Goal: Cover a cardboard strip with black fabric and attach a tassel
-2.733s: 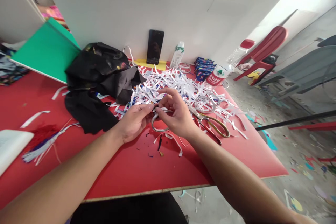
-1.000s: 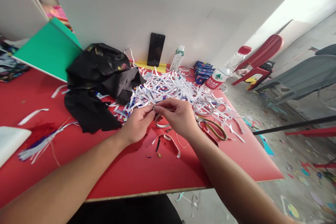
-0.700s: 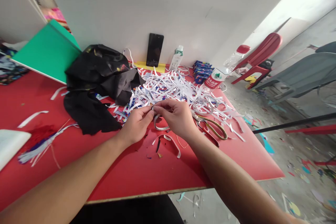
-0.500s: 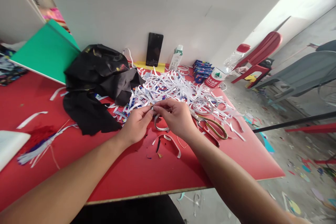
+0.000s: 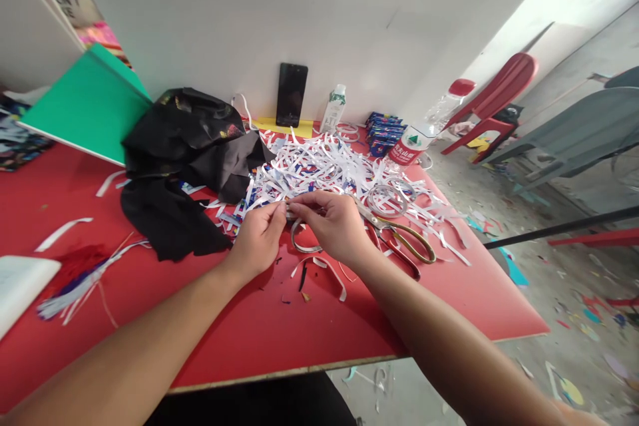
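My left hand (image 5: 258, 236) is closed, thumb and forefinger pinched together. Close beside it, my right hand (image 5: 333, 221) pinches at the same spot with fingers curled. What lies between the fingertips is too small and covered to make out. Just below the fingertips shows a pale hoop (image 5: 302, 239), partly behind my right hand; I cannot tell whether it is held. To the right of that hand lie scissors (image 5: 399, 234) with yellowish and red handles. Behind both hands spreads a heap of white paper strips (image 5: 319, 163), with clear rings (image 5: 387, 201) on its right side.
Black cloth (image 5: 194, 146) lies left on the red table (image 5: 279, 339). Against the wall stand a phone (image 5: 292, 94), a small carton bottle (image 5: 333, 108), blue packets (image 5: 383, 133) and a plastic bottle (image 5: 412, 143). A tassel bundle (image 5: 84, 283) is at the left. Scraps litter the floor.
Both hands keep pinching at nearly the same place, with the fingertips shifted slightly. The camera view has tilted a little; the things on the table have not visibly moved.
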Demonstrator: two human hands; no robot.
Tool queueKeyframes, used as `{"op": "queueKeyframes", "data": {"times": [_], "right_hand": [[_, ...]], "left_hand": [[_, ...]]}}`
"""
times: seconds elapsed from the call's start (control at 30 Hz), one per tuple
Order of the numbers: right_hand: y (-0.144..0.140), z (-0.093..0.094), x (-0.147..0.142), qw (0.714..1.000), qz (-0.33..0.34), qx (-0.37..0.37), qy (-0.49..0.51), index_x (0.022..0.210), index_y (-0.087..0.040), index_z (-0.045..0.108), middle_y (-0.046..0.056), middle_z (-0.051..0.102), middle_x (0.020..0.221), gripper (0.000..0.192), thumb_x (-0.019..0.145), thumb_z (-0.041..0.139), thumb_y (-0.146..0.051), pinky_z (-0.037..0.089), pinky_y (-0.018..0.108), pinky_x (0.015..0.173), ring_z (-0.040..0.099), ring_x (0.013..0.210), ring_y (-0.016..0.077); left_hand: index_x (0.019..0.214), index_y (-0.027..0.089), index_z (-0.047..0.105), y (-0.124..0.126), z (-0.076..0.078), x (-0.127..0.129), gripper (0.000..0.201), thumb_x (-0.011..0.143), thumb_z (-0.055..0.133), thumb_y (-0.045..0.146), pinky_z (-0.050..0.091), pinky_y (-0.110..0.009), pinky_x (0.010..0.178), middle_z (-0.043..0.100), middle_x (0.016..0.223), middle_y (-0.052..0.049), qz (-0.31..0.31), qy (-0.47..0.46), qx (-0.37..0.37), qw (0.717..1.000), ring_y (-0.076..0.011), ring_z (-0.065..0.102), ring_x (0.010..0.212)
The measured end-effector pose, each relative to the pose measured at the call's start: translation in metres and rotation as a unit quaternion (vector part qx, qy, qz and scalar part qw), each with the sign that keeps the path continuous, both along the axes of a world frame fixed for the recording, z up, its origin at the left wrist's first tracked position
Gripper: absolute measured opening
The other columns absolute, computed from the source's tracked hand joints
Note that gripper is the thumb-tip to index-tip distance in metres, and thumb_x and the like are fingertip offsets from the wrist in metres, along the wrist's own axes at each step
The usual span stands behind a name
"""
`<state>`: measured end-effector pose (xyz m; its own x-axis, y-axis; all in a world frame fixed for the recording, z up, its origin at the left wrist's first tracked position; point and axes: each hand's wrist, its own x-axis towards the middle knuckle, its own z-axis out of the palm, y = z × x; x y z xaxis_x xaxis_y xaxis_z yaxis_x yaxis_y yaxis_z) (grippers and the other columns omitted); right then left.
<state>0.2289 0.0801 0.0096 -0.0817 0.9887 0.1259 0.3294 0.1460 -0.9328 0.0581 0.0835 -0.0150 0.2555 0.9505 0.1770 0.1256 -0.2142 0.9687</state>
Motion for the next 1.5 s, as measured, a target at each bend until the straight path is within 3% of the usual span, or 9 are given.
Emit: {"op": "queueKeyframes", "data": {"times": [0.2,0.43,0.57,0.7,0.87,1.07,1.2,1.5], "right_hand": [[-0.002,0.001,-0.004,1.0,-0.011,-0.012,0.011,0.094,-0.023,0.086,0.004,0.083,0.08,0.015,0.091,0.072,-0.028,0.061,0.036,0.07,0.078,0.069,0.0206],[-0.001,0.001,-0.004,1.0,-0.011,-0.011,0.027,0.092,-0.024,0.087,0.003,0.084,0.081,0.016,0.09,0.071,-0.025,0.061,0.034,0.069,0.078,0.069,0.0199],[0.0,-0.001,-0.004,1.0,0.003,-0.005,0.031,0.092,-0.024,0.085,0.003,0.084,0.083,0.014,0.091,0.071,-0.026,0.06,0.034,0.072,0.078,0.072,0.0193],[0.001,0.001,-0.001,0.999,-0.02,0.009,-0.025,0.098,-0.024,0.082,0.004,0.084,0.09,0.012,0.091,0.075,-0.029,0.057,0.037,0.077,0.076,0.08,0.0205],[0.009,0.008,0.018,0.987,-0.097,0.039,-0.123,0.092,-0.025,0.084,0.006,0.081,0.101,0.014,0.087,0.081,-0.038,0.051,0.039,0.074,0.07,0.079,0.0208],[0.022,0.015,0.044,0.985,-0.116,-0.019,-0.123,0.075,-0.023,0.083,0.005,0.078,0.077,0.026,0.083,0.085,-0.048,0.04,0.034,0.059,0.056,0.061,0.0146],[0.024,0.018,0.048,0.992,-0.088,-0.017,-0.094,0.078,-0.023,0.086,0.004,0.076,0.076,0.028,0.082,0.086,-0.051,0.036,0.033,0.055,0.049,0.056,0.0112],[0.022,0.015,0.045,0.997,-0.038,0.005,-0.062,0.072,-0.023,0.086,0.004,0.073,0.077,0.013,0.079,0.09,-0.033,0.046,0.035,0.063,0.059,0.065,0.0137]], "left_hand": [[0.082,0.018,0.074,-0.001,0.002,0.001,0.046,0.104,0.058,0.055,0.045,-0.032,0.07,0.07,0.074,-0.004,0.023,-0.01,-0.007,1.0,-0.0211,0.058,0.073],[0.106,0.017,0.08,-0.003,0.005,0.001,0.038,0.1,0.065,0.051,0.054,-0.034,0.082,0.079,0.096,-0.008,-0.021,-0.051,-0.03,0.998,-0.0253,0.069,0.088],[0.097,0.017,0.081,-0.002,0.003,0.001,0.034,0.102,0.064,0.045,0.052,-0.031,0.077,0.079,0.089,-0.007,0.013,-0.003,-0.001,1.0,-0.0234,0.068,0.082],[0.087,0.017,0.078,0.0,-0.001,-0.001,0.038,0.103,0.063,0.048,0.05,-0.031,0.07,0.077,0.079,-0.006,0.055,0.005,0.004,0.998,-0.0226,0.066,0.075],[0.093,0.017,0.078,0.007,-0.007,-0.007,0.046,0.102,0.061,0.059,0.057,-0.034,0.068,0.08,0.085,-0.008,0.08,-0.062,-0.052,0.993,-0.0251,0.073,0.073],[0.101,0.017,0.077,0.013,-0.016,-0.012,0.047,0.1,0.064,0.062,0.063,-0.037,0.074,0.081,0.089,-0.008,0.102,-0.108,-0.047,0.988,-0.0288,0.077,0.086],[0.102,0.018,0.075,0.015,-0.016,-0.01,0.048,0.1,0.062,0.063,0.066,-0.038,0.07,0.08,0.087,-0.008,0.103,-0.136,-0.041,0.985,-0.0288,0.078,0.082],[0.101,0.021,0.07,0.013,-0.01,-0.007,0.039,0.101,0.064,0.06,0.067,-0.036,0.066,0.079,0.081,-0.005,0.082,-0.204,-0.058,0.974,-0.0247,0.08,0.07]]}}
